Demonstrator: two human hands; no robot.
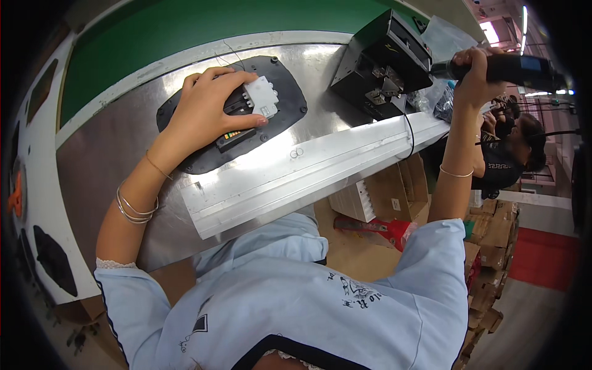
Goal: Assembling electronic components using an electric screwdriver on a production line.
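Over the black mat [288,92] on the bench [86,179], toward its far side, lies the white block [263,98], its edges notched and uneven. The left hand [206,108] has its grip closed on this block, the thumb along the near edge and the fingers over the far one; whether the block also rests on something beneath cannot be told. Just under the palm, partly hidden by the hand, sits a dark module [234,138] with a row of small orange, yellow and green marks. The mat itself has rounded lobes, and a thin wire curls beyond its far edge.

Nearer the body, a long pale metal rail [296,161] slants across the bench's near side. To the right of the mat stands a black box-shaped device [377,68], tilted in the view, with metal fittings on its near face. Beside it the right hand [473,80] is raised, its grip wrapped around a black power tool [518,69] whose narrow end points left, close to the device; contact there is unclear. Clear plastic bags [447,36] lie behind the device. Below the rail is an open cardboard box [401,191], and farther right a co-worker [509,154] in dark clothing is seated.
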